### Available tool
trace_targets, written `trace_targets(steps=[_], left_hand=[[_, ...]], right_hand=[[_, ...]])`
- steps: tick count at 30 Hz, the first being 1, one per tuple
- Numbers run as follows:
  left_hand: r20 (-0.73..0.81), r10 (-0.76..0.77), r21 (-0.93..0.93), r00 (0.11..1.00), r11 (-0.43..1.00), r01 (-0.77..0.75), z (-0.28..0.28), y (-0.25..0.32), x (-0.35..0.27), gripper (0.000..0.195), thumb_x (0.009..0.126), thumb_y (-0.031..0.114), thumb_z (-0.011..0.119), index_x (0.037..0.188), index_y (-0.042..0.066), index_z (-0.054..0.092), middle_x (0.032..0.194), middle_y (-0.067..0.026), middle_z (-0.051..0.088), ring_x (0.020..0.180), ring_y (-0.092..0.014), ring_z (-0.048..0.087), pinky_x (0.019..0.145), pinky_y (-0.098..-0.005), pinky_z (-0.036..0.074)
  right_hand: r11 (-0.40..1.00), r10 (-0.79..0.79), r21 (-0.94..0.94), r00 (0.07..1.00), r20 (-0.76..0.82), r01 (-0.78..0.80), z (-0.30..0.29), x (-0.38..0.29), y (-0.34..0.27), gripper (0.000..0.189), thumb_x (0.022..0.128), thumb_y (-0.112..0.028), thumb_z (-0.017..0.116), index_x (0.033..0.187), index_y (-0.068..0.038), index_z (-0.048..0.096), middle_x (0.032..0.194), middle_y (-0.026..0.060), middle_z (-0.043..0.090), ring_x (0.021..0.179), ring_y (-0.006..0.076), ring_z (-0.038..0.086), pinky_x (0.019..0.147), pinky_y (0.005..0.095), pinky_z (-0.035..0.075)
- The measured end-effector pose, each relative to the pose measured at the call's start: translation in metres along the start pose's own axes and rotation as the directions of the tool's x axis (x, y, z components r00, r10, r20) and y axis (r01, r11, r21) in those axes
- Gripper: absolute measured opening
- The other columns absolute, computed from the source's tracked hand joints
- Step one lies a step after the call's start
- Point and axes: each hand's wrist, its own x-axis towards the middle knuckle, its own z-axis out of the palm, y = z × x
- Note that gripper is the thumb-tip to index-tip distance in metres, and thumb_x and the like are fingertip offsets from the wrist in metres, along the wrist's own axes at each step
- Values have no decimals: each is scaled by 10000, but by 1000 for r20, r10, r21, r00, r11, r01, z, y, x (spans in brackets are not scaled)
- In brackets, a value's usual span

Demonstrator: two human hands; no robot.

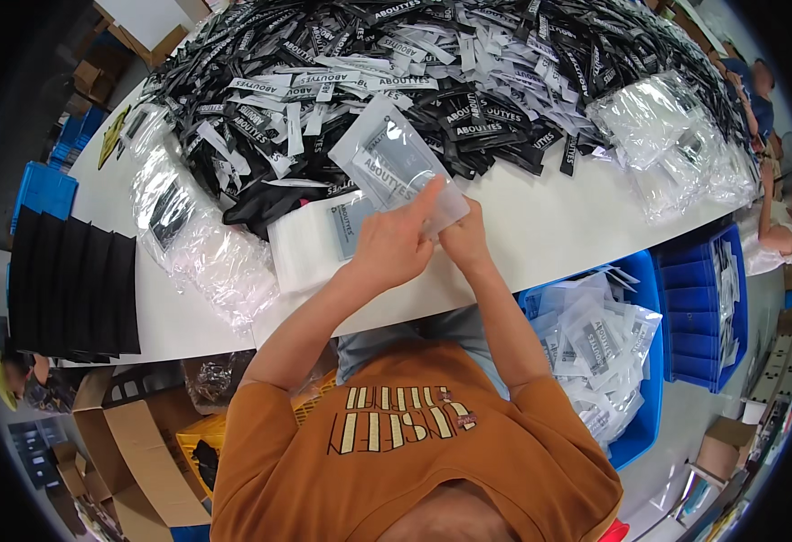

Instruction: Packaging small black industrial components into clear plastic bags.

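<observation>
In front of me a translucent plastic bag (pixel 396 159) is held tilted over the white table, with a grey printed panel and a pale printed strip showing at it. My left hand (pixel 396 247) is at its lower edge, index finger stretched across the plastic. My right hand (pixel 465 234) pinches the lower right corner. Under and beside my left hand lies a thick stack of flat translucent bags (pixel 304 247), the top one bearing writing. Beyond the held bag spreads a large heap of black and white printed strips (pixel 396 81).
Crinkled clear plastic packs lie on the table at left (pixel 186 230) and right (pixel 667 129). Black folded panels (pixel 74 284) stand at the left edge. Below the table's right side, a blue bin (pixel 652 406) holds many filled bags, beside stacked blue crates (pixel 690 311). Other people are at far right.
</observation>
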Motion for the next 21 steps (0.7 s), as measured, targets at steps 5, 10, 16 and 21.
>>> trace_targets(steps=[5, 10, 16, 21], left_hand=[[-13, 5, -66, 1000, 998, -6, 0, 7, -4, 790, 669, 28, 582, 1404, 97, 300, 620, -80, 558, 564, -283, 574, 531, -393, 455], [16, 23, -52, 1000, 998, -22, -2, 7, -7, 770, 677, 18, 568, 1398, 94, 310, 647, -81, 567, 589, -275, 578, 541, -379, 460], [39, 156, -103, 987, 983, -152, -46, 4, 13, 689, 692, 8, 581, 1352, 106, 410, 759, -95, 595, 770, -287, 583, 717, -380, 467], [48, 454, 279, 890, 849, -448, -79, -13, 40, 688, 660, 5, 633, 1318, 117, 463, 925, -123, 623, 934, -318, 554, 842, -414, 428]], right_hand=[[995, 57, 81, 997, 56, -61, 2, -8, -15, 192, 771, -56, 604, 946, 22, 615, 810, 47, 651, 758, 120, 612, 655, 270, 490], [1000, -10, -28, 997, 70, 12, 3, -6, -5, 213, 778, -54, 604, 981, 8, 625, 854, 45, 657, 776, 117, 612, 679, 263, 488], [996, -56, -62, 992, 114, 63, -4, -8, -4, 183, 806, -60, 607, 975, -5, 648, 852, 35, 663, 768, 95, 595, 666, 255, 480], [997, 58, 24, 966, 253, -66, -6, -13, -11, 122, 834, -69, 607, 928, -14, 663, 791, -11, 644, 702, 53, 548, 608, 225, 454]])
